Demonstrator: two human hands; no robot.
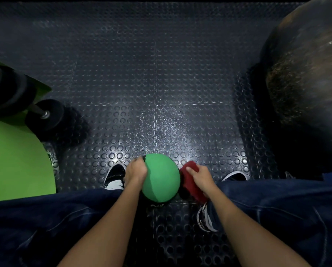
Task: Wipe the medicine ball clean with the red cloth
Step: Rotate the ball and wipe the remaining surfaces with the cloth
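Between the hands, the medicine ball (161, 179) is gripped by the left hand (136, 170), the red cloth (193, 189) clutched by the right hand (200, 176).

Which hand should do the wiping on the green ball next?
Right. The right hand holds the red cloth right beside the medicine ball, while the left hand grips the ball's other side, steadying it.

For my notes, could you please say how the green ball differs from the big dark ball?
The green ball is small and plain; the dark ball is far larger and scuffed. The left hand holds the green ball; no hand touches the dark ball. Both are round.
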